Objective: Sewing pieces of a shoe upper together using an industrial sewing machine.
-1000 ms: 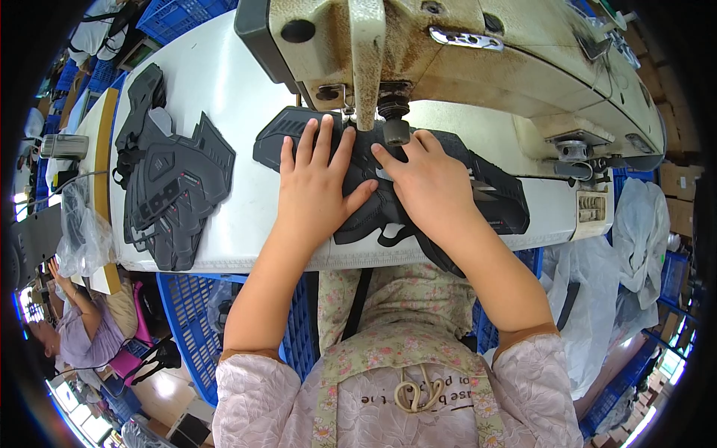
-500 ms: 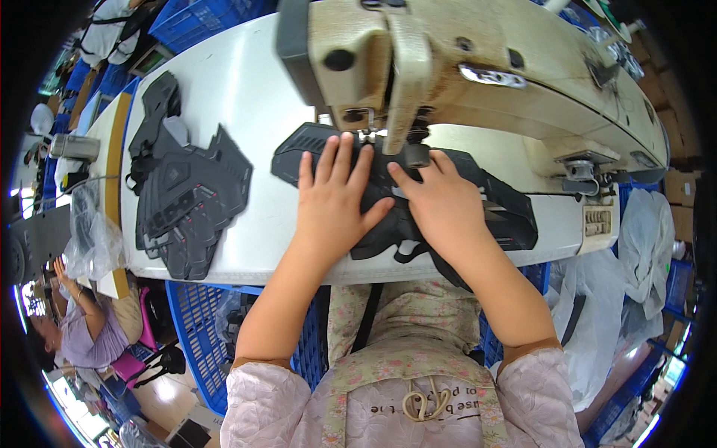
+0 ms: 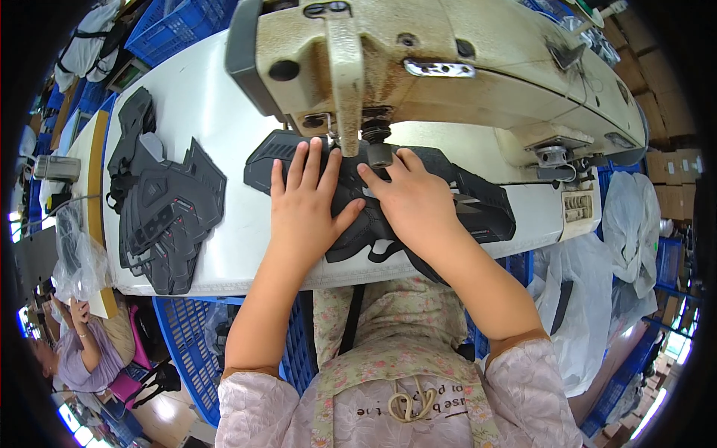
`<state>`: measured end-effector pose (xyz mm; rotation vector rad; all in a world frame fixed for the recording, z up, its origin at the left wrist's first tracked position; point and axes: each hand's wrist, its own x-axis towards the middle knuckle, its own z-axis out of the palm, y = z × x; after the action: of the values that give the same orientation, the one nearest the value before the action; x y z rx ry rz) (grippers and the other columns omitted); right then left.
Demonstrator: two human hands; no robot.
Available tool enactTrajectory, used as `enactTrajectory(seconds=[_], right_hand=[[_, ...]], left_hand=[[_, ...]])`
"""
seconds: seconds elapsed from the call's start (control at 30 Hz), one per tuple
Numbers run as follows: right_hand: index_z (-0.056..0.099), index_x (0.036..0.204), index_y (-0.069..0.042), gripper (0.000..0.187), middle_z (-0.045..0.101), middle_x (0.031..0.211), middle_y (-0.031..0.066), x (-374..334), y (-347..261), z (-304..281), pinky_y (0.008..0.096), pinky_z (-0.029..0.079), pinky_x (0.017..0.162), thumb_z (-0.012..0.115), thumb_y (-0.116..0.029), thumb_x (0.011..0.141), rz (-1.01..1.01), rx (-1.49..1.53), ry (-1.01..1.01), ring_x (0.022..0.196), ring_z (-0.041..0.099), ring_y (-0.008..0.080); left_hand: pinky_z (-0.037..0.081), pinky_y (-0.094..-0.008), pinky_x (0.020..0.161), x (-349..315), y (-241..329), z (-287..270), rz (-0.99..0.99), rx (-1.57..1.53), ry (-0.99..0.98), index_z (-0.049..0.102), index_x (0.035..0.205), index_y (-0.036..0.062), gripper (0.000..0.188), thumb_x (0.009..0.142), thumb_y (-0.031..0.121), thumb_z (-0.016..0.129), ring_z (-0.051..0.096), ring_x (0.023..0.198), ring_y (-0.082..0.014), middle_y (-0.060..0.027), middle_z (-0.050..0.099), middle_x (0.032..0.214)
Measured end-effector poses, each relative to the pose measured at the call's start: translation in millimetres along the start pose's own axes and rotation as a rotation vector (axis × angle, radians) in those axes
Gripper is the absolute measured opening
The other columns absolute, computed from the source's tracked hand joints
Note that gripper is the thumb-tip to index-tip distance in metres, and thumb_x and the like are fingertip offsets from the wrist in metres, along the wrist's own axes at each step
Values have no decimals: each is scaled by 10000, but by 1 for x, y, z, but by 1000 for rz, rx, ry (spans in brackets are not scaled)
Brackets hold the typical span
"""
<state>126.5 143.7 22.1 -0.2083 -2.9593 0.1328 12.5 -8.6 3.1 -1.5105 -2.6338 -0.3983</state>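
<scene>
A dark grey, moulded-looking panel (image 3: 263, 162) with straps lies flat on the white sewing table, partly beneath the head of a beige industrial sewing machine (image 3: 478, 75). Spread over its left half is my left hand (image 3: 305, 205), palm down, fingertips close to the presser foot (image 3: 333, 139). My right hand (image 3: 415, 200) rests on the panel's middle, fingers stretched out and thumb apart, just beside a dark round knob (image 3: 379, 153) on the machine. Both hands press on the panel without gripping it. Its part under my palms is hidden.
A stack of similar dark grey panels (image 3: 168, 205) lies on the table's left side. Blue crates (image 3: 190, 340) stand below the front edge. Plastic bags (image 3: 575, 306) hang at the right. Another person (image 3: 82, 347) sits at the far left.
The whole view has shifted, so the machine and table appear further left. My hands stay on the panel in nearly the same pose. The other person's hand has lowered.
</scene>
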Motion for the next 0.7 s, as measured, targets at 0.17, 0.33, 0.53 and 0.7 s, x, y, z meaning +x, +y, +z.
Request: enactTrajectory(seconds=[0.17,0.33,0.53,0.7], right_hand=[[670,1206,-96,405,583,1162,137,0,1,-2,351,599,678,634,-138,805,-18,-7,47,1145,570,335],[672,1204,-93,407,583,1154,137,-1,2,0,338,597,659,643,-138,800,-19,-19,71,1125,574,323],[666,1212,-94,408,584,1172,145,-1,1,-1,333,594,662,639,-139,808,-21,-4,51,1126,575,322],[667,1212,-95,403,585,1184,159,-3,2,2,337,595,668,633,-135,813,-19,-36,82,1141,570,326]], left_hand=[[223,-561,1148,2,2,-2,-1,8,-6,485,1402,38,730,846,479,658,384,1365,-361,-186,384,1522],[223,-584,1136,2,1,1,4,4,7,497,1406,63,741,830,494,673,339,1422,-342,-189,412,1503],[229,-582,1135,1,1,-1,1,12,1,489,1410,62,748,827,491,680,341,1419,-347,-189,417,1497],[269,-524,1142,-1,4,-2,-91,-52,62,495,1345,-63,821,771,468,746,391,1367,-392,-252,421,1474]])
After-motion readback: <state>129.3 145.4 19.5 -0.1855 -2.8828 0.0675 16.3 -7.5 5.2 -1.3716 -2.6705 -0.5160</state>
